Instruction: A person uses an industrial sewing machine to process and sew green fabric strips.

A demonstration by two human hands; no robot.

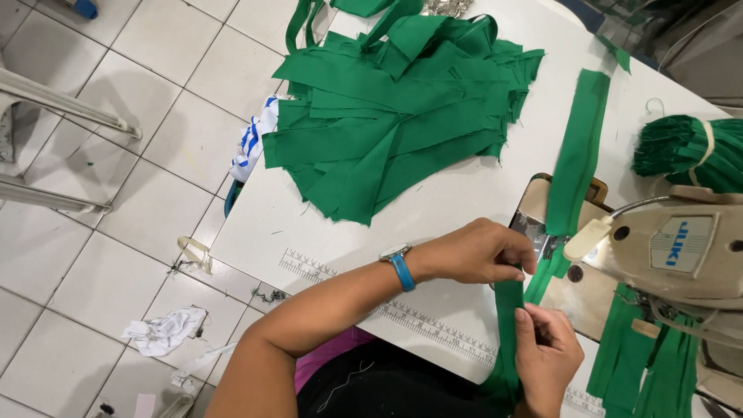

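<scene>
My left hand (476,251), with a blue-strapped watch on its wrist, pinches a long green fabric strip (507,333) just in front of the presser foot of a cream sewing machine (665,251). My right hand (546,352) grips the same strip lower down, near the table's front edge. The strip runs under the machine's foot and continues as a green band (580,147) across the white table (433,209) beyond the needle plate.
A big pile of cut green fabric pieces (395,108) lies at the table's far left. A tied bundle of green strips (685,151) sits behind the machine. More green strips (650,364) hang at the right. Cloth scraps (166,329) lie on the tiled floor.
</scene>
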